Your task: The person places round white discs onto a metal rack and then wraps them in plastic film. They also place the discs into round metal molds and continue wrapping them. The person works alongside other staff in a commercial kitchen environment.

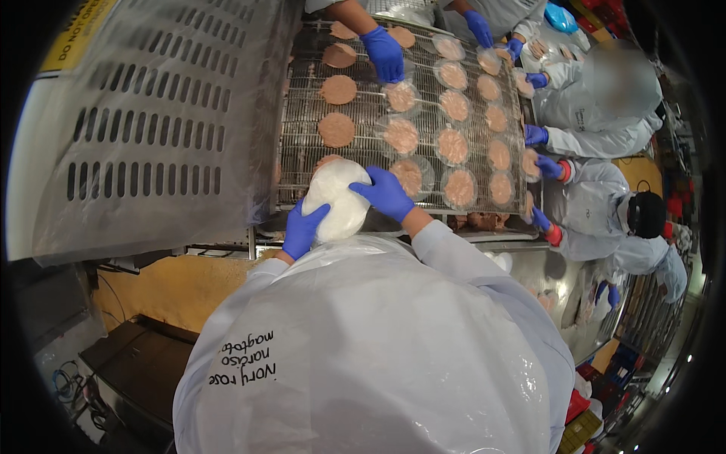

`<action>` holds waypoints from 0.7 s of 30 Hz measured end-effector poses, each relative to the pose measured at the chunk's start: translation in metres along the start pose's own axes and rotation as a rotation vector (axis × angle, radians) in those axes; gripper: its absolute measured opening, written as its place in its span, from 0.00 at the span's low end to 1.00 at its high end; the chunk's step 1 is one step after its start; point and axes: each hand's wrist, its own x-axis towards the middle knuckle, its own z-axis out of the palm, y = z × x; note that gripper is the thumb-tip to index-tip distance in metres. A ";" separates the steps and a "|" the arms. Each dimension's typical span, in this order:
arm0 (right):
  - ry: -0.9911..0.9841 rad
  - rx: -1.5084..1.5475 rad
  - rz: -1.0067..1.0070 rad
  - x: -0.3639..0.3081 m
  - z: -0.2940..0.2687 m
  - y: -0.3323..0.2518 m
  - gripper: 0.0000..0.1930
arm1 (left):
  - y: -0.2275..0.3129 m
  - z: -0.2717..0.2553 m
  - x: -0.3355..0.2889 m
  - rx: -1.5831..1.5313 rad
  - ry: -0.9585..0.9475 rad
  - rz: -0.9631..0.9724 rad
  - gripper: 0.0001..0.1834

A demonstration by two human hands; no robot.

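A thick stack of round, whitish clear plastic sheets is held between both my blue-gloved hands at the near edge of the wire mesh conveyor. My left hand grips its lower left side, with the thumb on top. On the upper right side lies my right hand, thumb and fingers closed on the rim. Just beyond the stack, one pinkish meat patty is partly hidden by it. Bare patties run in a column away from me; patties to the right lie under round plastic sheets.
Across the belt, a co-worker's gloved hand reaches over a patty. Several co-workers in white gowns handle patties at the right end. A slotted metal cover under plastic film stands left of the belt. Meat lies below the belt's near edge.
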 end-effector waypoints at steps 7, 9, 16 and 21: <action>-0.109 0.000 0.167 0.071 -0.012 -0.017 0.13 | -0.024 -0.031 -0.017 -0.190 0.107 -0.002 0.21; 0.099 -0.658 0.046 0.102 -0.030 -0.007 0.17 | -0.024 -0.035 -0.021 -0.165 0.094 0.004 0.20; 0.427 -0.785 -0.630 0.103 0.021 0.080 0.23 | -0.030 -0.042 -0.013 -0.193 0.085 0.007 0.20; 0.012 -0.614 -0.381 0.001 0.009 0.062 0.17 | -0.031 -0.038 -0.015 -0.201 0.090 -0.024 0.21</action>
